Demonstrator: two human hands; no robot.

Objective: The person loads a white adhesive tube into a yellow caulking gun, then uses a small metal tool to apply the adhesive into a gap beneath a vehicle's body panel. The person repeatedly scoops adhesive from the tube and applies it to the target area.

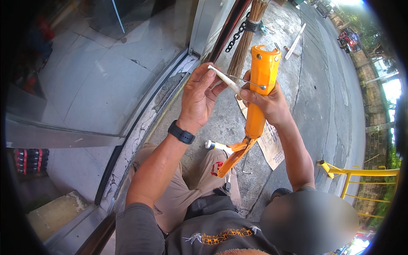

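An orange caulking gun (264, 68) stands roughly upright before me, its handle and trigger pointing down toward my lap. My right hand (274, 106) is wrapped round its barrel. Between finger and thumb, my left hand (197, 102) pinches a white tapered nozzle (225, 80) near its narrow end. The nozzle's wide end lies beside my right thumb. A thin metal rod (255, 85), fixed to the gun's side, stretches toward the nozzle; I cannot tell whether its far end is inside. A white tube (217, 145) with a cap lies below, partly behind the gun's handle.
A stick broom (244, 46) and a black chain (235, 38) are by the door frame. Flattened cardboard (274, 151) lies on the concrete. A glass panel and its metal track (144, 102) run along my left; a yellow railing (365, 172) stands at right.
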